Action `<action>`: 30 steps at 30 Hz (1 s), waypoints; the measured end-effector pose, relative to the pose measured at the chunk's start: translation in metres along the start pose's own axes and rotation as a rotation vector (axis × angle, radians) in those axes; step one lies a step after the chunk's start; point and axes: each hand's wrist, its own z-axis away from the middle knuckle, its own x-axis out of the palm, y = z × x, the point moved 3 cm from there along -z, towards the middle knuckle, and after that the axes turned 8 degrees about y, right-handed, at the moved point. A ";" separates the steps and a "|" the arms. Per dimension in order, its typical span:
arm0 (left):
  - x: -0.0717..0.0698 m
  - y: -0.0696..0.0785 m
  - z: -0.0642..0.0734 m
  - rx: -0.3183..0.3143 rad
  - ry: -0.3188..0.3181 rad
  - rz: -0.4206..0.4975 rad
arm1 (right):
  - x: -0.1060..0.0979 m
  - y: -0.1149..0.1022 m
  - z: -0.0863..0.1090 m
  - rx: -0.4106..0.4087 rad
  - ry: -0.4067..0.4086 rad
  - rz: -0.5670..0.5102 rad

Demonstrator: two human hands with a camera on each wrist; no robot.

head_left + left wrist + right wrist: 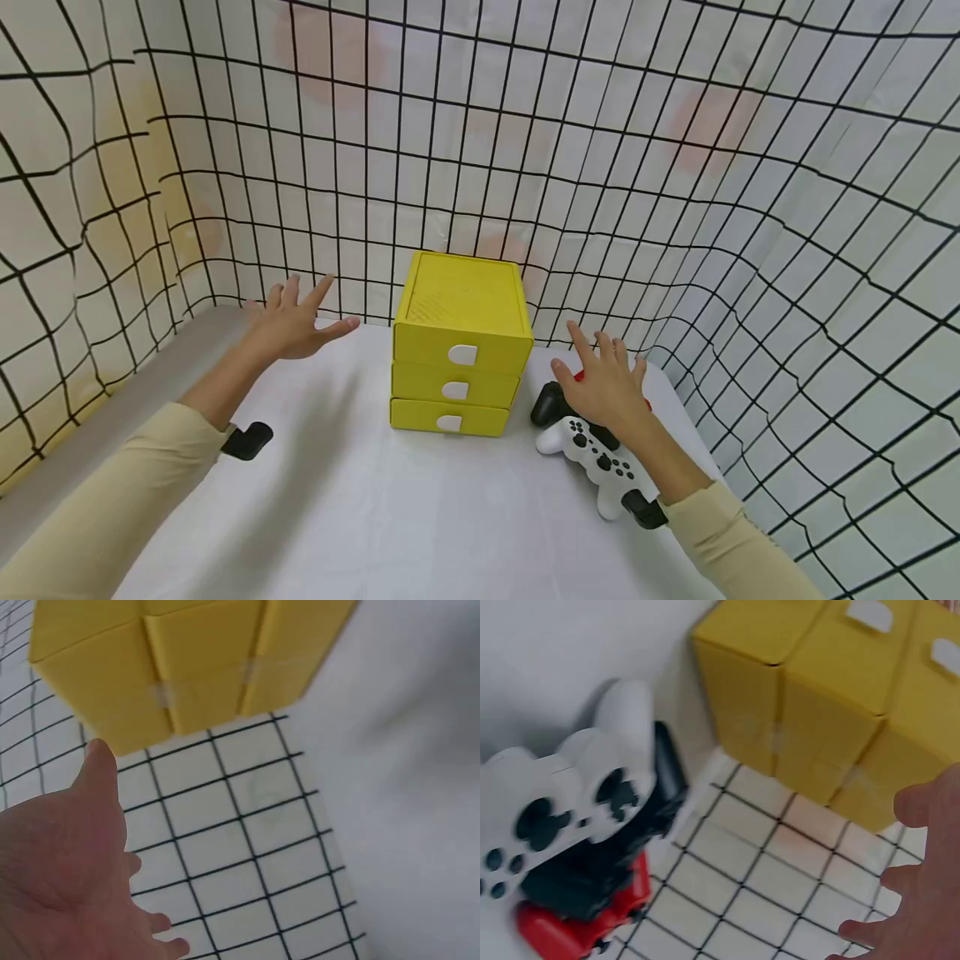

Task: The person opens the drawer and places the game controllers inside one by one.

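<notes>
A yellow three-tier drawer box (pixel 463 293) with white pull tabs stands at the back of the table, its drawers closed. To its left my left hand (pixel 291 329) hovers with fingers spread, holding nothing; the left wrist view shows the thumb apart from the fingers near the box's side. On the box's other side, my right hand (pixel 606 387) is held above several game controllers, fingers spread and grasping nothing. A white controller (pixel 596 458) lies nearest me, with a black controller (pixel 551 406) behind it. The red controller (pixel 555 930) is mostly hidden in the head view.
A white cloth covers the table (pixel 420 517). Black wire mesh (pixel 465 175) rises behind the box and along both sides, backed by pale sheeting. Dark straps (pixel 247 441) sit at the wrists over cream sleeves.
</notes>
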 end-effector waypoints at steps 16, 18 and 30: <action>-0.006 0.069 -0.014 0.166 -0.154 0.362 | -0.042 -0.053 0.000 -0.092 0.141 -0.373; -0.003 0.075 -0.016 0.150 -0.176 0.422 | -0.044 -0.058 0.001 -0.104 0.159 -0.419; 0.005 0.088 -0.024 0.053 -0.207 0.630 | -0.042 -0.075 0.001 -0.092 0.135 -0.627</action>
